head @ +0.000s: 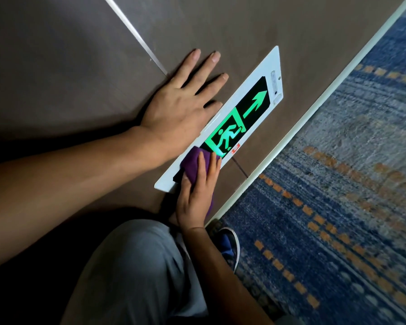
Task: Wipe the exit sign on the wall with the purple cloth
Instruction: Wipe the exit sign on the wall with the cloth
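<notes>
The exit sign [251,102] is a white-framed panel low on the brown wall, with a glowing green running figure and arrow on black. My right hand [198,191] presses the purple cloth [192,166] flat against the sign's near end, fingers spread over it and covering that part of the panel. My left hand [181,102] lies flat on the wall just above the sign, fingers apart, its edge touching the white frame.
A pale skirting strip [291,141] runs along the wall's base. Blue carpet [338,219] with orange dashes lies to the right. My grey-trousered knee [136,273] and a shoe [227,245] are close below the sign. A metal joint strip [136,36] crosses the wall.
</notes>
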`<state>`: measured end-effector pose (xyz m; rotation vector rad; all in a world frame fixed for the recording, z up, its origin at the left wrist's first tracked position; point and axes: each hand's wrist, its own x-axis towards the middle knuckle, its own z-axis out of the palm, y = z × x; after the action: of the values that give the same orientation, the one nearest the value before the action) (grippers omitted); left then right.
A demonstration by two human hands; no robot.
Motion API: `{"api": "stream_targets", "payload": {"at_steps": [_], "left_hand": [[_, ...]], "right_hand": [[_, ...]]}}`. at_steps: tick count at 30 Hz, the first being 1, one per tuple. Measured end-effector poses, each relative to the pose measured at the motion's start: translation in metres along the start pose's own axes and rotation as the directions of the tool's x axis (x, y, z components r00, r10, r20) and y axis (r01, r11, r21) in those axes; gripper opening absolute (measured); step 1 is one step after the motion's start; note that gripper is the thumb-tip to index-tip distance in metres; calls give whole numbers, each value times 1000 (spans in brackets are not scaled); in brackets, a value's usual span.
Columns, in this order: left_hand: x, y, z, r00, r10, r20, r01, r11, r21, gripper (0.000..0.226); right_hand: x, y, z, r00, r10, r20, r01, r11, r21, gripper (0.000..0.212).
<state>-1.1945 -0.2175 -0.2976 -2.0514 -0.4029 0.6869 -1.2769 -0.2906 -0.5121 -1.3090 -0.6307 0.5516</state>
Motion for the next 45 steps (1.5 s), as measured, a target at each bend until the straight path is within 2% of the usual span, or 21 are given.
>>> {"api": "stream_targets", "payload": {"at_steps": [4, 9, 19, 23, 26, 30, 34, 38, 43, 45], "left_hand": [[-1, 1, 2, 1000, 0, -31, 1, 1000, 26, 96], [0, 1, 7, 999, 41, -10, -39, 987, 156, 112], [3, 1, 10, 999, 53, -6, -51, 984, 170, 115], [3, 3, 10, 998, 51, 22, -54, 980, 189, 113], [3, 4, 8, 999, 54, 7, -54, 983, 178, 113], [1, 3, 7, 999, 48, -18, -44, 985, 170, 114], [2, 5, 6, 999, 40, -3, -39, 985, 166, 114], [1, 3, 5, 1000, 22, -15, -20, 993, 118, 113], [1, 6, -1, 1000, 1, 12, -2, 996, 90, 111], [2, 9, -3, 1000, -17, 19, 16, 996, 87, 112]], "right_hand": [[32, 8, -13, 998, 40, -51, -41, 999, -16, 57], [81, 18, -31, 994, 43, -105, -50, 997, -66, 57], [209, -2, -69, 949, 94, -300, -115, 992, -51, 52], [243, -6, -78, 918, 204, -340, -205, 978, 32, 53], [220, -6, -73, 935, 187, -301, -189, 982, 25, 54], [142, -3, -37, 959, 107, -264, -111, 994, 2, 56], [52, 1, -10, 989, 40, -143, -44, 999, -27, 62], [-21, -5, 2, 994, 103, -20, -104, 992, -68, 71], [-29, -5, -13, 993, 78, 83, -66, 988, -140, 67], [-25, -5, -28, 991, 106, 87, -96, 990, -107, 62]]}}
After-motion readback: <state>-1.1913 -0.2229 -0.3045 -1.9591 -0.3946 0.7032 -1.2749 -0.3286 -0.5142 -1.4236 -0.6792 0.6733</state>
